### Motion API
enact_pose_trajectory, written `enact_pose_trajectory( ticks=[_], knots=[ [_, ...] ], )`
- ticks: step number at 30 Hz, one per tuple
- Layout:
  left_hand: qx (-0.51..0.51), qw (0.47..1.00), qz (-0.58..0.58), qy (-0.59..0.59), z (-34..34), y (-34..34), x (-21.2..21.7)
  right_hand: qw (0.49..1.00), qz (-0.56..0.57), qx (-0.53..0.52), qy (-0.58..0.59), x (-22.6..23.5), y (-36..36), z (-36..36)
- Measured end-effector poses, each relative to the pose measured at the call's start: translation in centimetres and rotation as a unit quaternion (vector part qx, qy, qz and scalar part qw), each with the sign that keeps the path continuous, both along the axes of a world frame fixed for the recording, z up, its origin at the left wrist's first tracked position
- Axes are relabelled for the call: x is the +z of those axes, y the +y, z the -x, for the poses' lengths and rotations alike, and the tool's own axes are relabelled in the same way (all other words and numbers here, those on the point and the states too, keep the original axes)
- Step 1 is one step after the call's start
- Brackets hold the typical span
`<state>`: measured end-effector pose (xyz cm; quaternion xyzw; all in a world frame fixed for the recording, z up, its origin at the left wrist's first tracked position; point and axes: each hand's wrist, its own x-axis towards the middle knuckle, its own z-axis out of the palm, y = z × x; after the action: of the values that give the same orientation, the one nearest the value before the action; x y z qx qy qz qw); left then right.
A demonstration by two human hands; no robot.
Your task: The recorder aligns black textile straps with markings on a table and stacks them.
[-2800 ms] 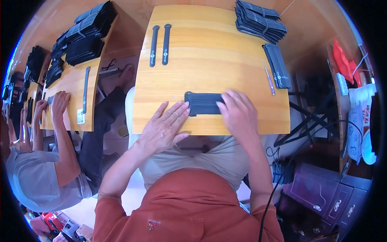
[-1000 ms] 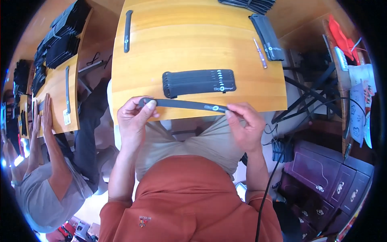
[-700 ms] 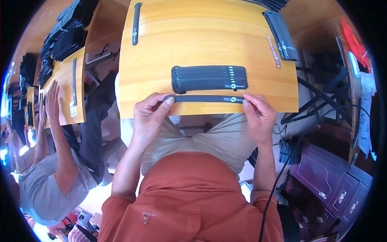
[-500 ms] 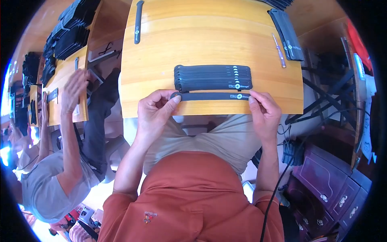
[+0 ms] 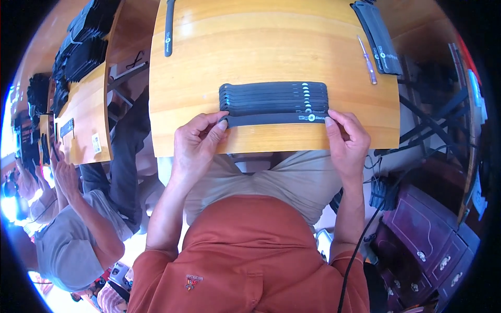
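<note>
1. Since half a second ago, the black strap (image 5: 274, 119) has reached the row of black straps (image 5: 274, 96) on the wooden table (image 5: 271, 47).
2. My left hand (image 5: 195, 148) pinches its left end.
3. My right hand (image 5: 347, 143) pinches its right end.

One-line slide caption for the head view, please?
Both hands, left and right, set a black strap against the strap row.
</note>
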<state>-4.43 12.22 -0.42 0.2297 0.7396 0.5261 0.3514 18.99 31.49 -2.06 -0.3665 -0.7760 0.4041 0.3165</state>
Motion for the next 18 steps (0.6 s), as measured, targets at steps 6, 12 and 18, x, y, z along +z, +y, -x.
enact_pose_trajectory(
  ticks=[6,12,18],
  knots=[
    [-0.004,0.998,0.062,0.021,0.24,0.41,0.30,1.000,-0.012,0.012,0.002,-0.19,0.37,0.06],
    [0.021,0.998,0.058,0.002,0.23,0.65,0.01,1.000,-0.015,0.013,0.005,-0.55,0.55,0.12],
    [0.022,0.997,0.066,0.026,0.24,0.48,-0.51,1.000,-0.016,0.019,-0.004,-0.54,0.80,-0.01]
  ],
)
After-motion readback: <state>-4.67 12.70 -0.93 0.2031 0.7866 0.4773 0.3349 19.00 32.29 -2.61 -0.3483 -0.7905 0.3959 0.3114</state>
